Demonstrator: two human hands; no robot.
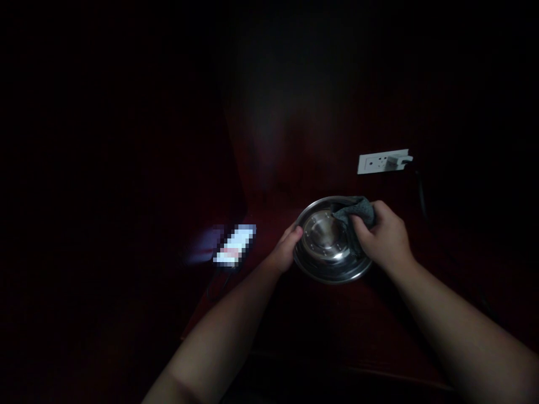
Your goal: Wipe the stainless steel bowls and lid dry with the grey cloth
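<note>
A round shiny steel dish [326, 255] sits in the dim middle of the head view, tilted toward me. My left hand [286, 249] grips its left rim, fingers curled over the edge. My right hand [385, 235] is closed on a grey cloth [357, 212] that is pressed against the dish's upper right inside. Both forearms reach in from the bottom of the frame.
The room is very dark. A dark reddish wooden surface [337, 325] lies under the dish. A white wall socket strip [381, 161] with a plug and dark cable is behind on the right. A lit phone screen [234, 244] glows to the left.
</note>
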